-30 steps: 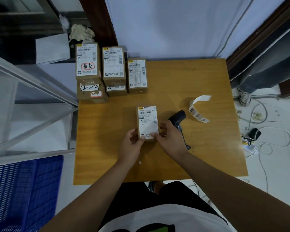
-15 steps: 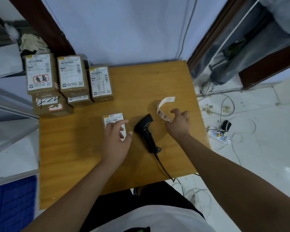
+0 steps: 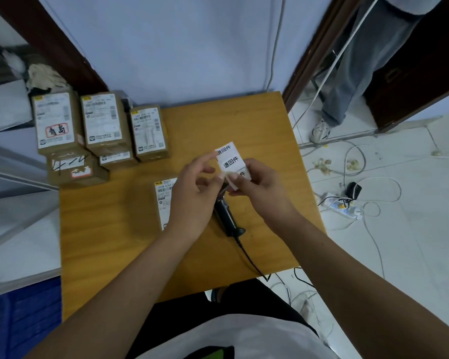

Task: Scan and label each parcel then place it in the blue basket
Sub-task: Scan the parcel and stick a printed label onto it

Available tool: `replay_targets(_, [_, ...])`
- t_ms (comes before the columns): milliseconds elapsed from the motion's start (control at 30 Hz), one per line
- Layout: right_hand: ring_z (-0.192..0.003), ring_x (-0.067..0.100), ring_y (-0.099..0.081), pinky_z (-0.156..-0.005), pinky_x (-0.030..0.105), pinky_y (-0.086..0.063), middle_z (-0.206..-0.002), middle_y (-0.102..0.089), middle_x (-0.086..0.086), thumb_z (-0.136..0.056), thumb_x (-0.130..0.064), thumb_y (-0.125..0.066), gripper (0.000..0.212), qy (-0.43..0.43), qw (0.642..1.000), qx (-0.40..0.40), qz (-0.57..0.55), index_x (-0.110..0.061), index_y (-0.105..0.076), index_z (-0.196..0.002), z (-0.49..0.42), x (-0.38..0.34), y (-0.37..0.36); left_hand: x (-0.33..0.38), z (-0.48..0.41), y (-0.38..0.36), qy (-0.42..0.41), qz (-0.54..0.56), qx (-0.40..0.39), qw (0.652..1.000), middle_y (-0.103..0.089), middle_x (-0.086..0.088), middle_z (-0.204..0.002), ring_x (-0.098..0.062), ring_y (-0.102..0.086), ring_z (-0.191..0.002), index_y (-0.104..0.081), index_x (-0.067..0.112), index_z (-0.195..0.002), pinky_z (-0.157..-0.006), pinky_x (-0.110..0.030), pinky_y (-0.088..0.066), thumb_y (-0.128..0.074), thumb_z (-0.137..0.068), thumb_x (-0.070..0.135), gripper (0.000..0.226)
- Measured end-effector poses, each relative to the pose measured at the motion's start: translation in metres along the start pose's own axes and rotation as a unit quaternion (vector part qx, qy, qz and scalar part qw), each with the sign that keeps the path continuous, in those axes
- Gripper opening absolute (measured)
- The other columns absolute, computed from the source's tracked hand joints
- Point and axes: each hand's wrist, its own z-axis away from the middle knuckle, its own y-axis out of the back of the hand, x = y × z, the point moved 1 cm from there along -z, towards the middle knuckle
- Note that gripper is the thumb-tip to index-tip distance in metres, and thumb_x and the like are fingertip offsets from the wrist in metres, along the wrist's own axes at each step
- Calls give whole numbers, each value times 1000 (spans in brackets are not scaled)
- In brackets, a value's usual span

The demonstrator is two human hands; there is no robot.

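Hold: my right grip (image 3: 259,187) was clamped on the label strip (image 3: 230,161), raised above the surface (image 3: 244,120).
Other side: my left grip (image 3: 192,200) touched the strip's left edge; pinched or not, I could not tell.
Parcel: the parcel (image 3: 163,195) lay flat, partly under my left wrist, just left of the scanner (image 3: 227,218).
Risk: a label could tear or curl onto itself if peeled crooked.

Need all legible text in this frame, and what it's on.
"退回件": white sticker strip, printed repeatedly.
"青岛": red-framed stamp, back-left brown cardboard parcel.
"4-14": handwritten, lower brown parcel in front of it.
"5028 C164": white label of the near parcel, rest hidden.
Other label print and barcodes: too blurred.
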Motion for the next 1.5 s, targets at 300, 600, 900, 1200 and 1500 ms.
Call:
replay_targets(300, [-101, 13, -73, -86, 28, -57, -109, -78, 4, -101, -8, -65, 24, 37, 988, -128, -75, -10, -70, -124, 42, -46, -31, 36, 25, 47, -32, 42, 40, 998, -71, 13, -105, -3, -68, -91, -70, 41, -126, -74, -11, -51, -73, -96, 19, 37])
replay_targets(600, [-100, 22, -75, -84, 39, -61, -108, -79, 9, -99, -13, -65, 21, 53, 991, -105, -60, -5, -71, -118, 33, -59, -48, 28, 40, 82, -42, -2, 25, 999, -75, 14, -104, -10, -69, -96, -71, 43, -117, -85, -31, -58, -75, -94, 18, 34])
replay_targets(900, [-108, 47, -71, -85, 34, -63, -111, -69, 37, -91, 3, -73, 25, -31, 982, -155, -100, 4, -70, -116, 35, -48, -76, 16, 40, 105, 12, 95, 124, 988, -74, 4, -112, -7, -76, -90, -61, 31, -135, -67, -19, -58, -79, -91, 16, 50])
replay_targets(1200, [-91, 31, -75, -87, 38, -63, -99, -74, 30, -95, 0, -70, 20, -64, 979, -124, -151, 7, -67, -113, 38, -43, -90, -5, 63, 113, -181, -170, 103, 963, -66, 11, -117, -14, -62, -115, -77, 23, -117, -96, -37, -53, -80, -91, 35, 30])
replay_targets(1500, [-91, 23, -73, -99, 43, -60, -89, -74, 11, -99, -19, -69, 19, -146, 967, -135, -161, -6, -80, -91, 36, -42, -109, -25, 71, 121, -217, -181, 141, 949, -73, 3, -110, -15, -67, -105, -80, 15, -112, -91, -36, -55, -79, -92, 20, 21])
